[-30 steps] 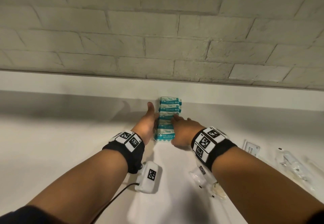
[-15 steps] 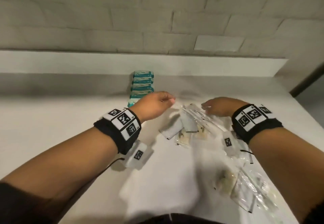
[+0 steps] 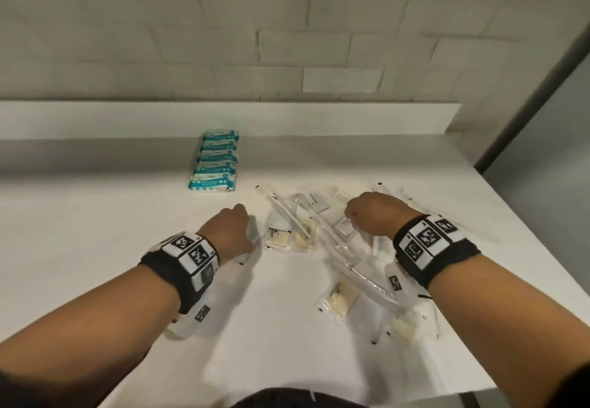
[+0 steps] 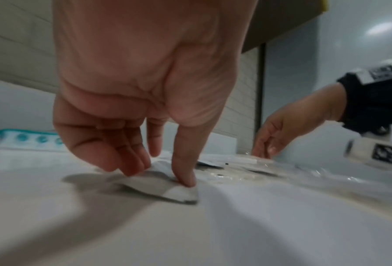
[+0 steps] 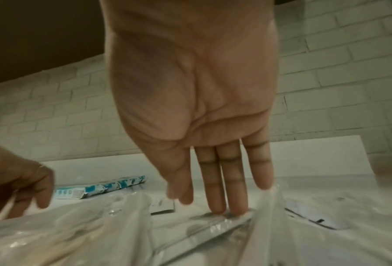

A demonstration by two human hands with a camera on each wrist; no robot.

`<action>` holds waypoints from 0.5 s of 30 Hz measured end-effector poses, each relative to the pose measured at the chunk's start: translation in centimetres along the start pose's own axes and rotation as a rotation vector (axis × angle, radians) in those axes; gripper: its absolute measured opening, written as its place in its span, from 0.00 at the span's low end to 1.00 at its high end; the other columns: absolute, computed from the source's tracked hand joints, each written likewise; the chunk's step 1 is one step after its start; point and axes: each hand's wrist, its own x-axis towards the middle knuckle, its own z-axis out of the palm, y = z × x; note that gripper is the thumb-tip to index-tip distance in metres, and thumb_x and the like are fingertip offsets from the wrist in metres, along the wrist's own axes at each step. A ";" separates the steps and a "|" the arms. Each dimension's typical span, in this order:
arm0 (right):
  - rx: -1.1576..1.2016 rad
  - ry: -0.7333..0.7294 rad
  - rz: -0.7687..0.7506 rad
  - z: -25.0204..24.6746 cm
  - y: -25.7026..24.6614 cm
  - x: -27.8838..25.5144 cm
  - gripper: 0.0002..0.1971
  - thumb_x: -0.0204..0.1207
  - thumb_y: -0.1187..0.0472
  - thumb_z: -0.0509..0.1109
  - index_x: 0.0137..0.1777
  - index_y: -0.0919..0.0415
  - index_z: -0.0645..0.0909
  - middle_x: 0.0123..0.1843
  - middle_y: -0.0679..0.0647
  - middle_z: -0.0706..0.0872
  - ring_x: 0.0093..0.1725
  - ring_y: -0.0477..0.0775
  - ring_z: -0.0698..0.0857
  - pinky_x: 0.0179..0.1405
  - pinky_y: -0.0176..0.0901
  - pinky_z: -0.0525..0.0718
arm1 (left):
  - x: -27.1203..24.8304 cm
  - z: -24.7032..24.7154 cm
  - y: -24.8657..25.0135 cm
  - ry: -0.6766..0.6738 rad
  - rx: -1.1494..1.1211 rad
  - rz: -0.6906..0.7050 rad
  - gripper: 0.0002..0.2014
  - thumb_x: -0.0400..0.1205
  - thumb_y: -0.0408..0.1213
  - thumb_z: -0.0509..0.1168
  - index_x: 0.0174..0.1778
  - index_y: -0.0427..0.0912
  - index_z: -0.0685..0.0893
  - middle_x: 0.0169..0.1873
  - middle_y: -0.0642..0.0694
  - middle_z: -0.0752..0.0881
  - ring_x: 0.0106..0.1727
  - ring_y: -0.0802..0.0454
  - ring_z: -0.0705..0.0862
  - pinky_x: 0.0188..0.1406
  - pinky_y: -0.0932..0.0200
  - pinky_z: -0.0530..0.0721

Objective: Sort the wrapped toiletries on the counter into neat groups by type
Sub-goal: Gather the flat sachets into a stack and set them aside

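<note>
A tidy row of teal-and-white packets (image 3: 216,161) lies at the back of the white counter (image 3: 95,222), also visible as teal packets (image 5: 99,188). Loose clear-wrapped toiletries (image 3: 338,248) are strewn to its right: long sticks, flat white sachets and cream pads. My left hand (image 4: 160,177) pinches a white sachet (image 4: 167,192) between thumb and fingers at the pile's left side; in the head view the left hand (image 3: 230,229) hides it. My right hand (image 5: 213,205) reaches down with straight fingers touching a flat clear-wrapped packet (image 5: 215,225); the head view shows the right hand (image 3: 373,219) over the pile's middle.
A low white upstand (image 3: 287,117) and a brick wall close the back of the counter. The counter's right edge (image 3: 542,248) runs diagonally beside a grey panel. More clear-wrapped pads (image 3: 341,299) lie near my right wrist.
Both hands left the teal packet row and came back toward me and right to the loose pile. My left hand took hold of a white sachet; my right hand lowered onto the wrappers.
</note>
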 end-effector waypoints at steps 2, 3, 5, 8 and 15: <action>0.025 0.051 -0.021 -0.2 0.7 0.9 0.17 0.80 0.61 0.62 0.67 0.50 0.80 0.67 0.52 0.79 0.63 0.56 0.80 0.58 0.46 0.80 | -0.2 -0.3 -0.1 -0.066 0.007 -0.065 0.28 0.72 0.49 0.74 0.65 0.39 0.76 0.57 0.46 0.83 0.58 0.46 0.83 0.52 0.57 0.79; 0.014 0.043 -0.042 -0.2 0.9 1.3 0.19 0.77 0.61 0.66 0.68 0.49 0.80 0.67 0.50 0.79 0.64 0.55 0.80 0.60 0.48 0.80 | -0.3 -0.5 0.0 -0.093 0.038 -0.078 0.25 0.73 0.49 0.73 0.62 0.39 0.79 0.54 0.46 0.84 0.56 0.46 0.83 0.49 0.58 0.78; -0.052 0.006 -0.107 0.3 1.5 2.0 0.24 0.71 0.63 0.73 0.67 0.48 0.79 0.65 0.49 0.79 0.61 0.55 0.81 0.58 0.50 0.82 | -0.7 -1.0 0.5 -0.138 0.104 -0.080 0.17 0.76 0.48 0.70 0.53 0.41 0.81 0.53 0.44 0.85 0.52 0.46 0.83 0.46 0.59 0.76; -0.113 0.073 -0.199 1.2 2.2 2.3 0.22 0.69 0.58 0.76 0.64 0.46 0.78 0.59 0.50 0.77 0.57 0.54 0.77 0.52 0.46 0.75 | -1.1 -1.5 1.4 -0.184 0.145 -0.105 0.16 0.77 0.49 0.68 0.53 0.41 0.79 0.53 0.43 0.85 0.51 0.47 0.80 0.45 0.59 0.74; -0.105 0.056 -0.183 2.0 3.1 3.8 0.23 0.65 0.54 0.79 0.58 0.48 0.75 0.57 0.50 0.74 0.57 0.55 0.75 0.54 0.48 0.74 | -1.0 -2.0 2.2 -0.268 0.107 -0.183 0.16 0.76 0.43 0.70 0.54 0.35 0.84 0.38 0.45 0.82 0.38 0.49 0.79 0.31 0.62 0.74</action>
